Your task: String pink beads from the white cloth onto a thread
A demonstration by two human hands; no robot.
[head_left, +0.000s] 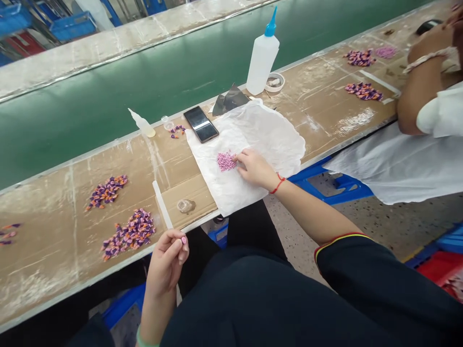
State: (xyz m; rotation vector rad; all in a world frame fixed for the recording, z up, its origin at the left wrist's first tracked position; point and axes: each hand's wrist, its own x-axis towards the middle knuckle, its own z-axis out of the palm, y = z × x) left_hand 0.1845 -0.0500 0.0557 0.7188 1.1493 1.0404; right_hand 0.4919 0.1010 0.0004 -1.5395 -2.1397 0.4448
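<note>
My left hand [169, 258] is raised near the table's front edge, thumb and fingers pinched on a small pink piece [184, 240]. On a white sheet [278, 137] lies a heap of tiny pink and white bits [226, 161]. My right hand [256, 167] reaches over the sheet from the right, its fingers apart and the fingertips at the heap's edge. A small clear jar [184, 206] and a flat white strip [162, 205] lie on the cardboard beyond my left hand. Piles of purple, orange and pink pieces [132, 231] rest to the left.
A phone [201, 124] lies on the sheet's far corner. Behind are a white bottle with a blue nozzle [263, 58], a tape roll [275, 82] and a small squeeze bottle [142, 123]. A green belt [152, 96] runs behind the table. Another person's arm [421, 82] is at right.
</note>
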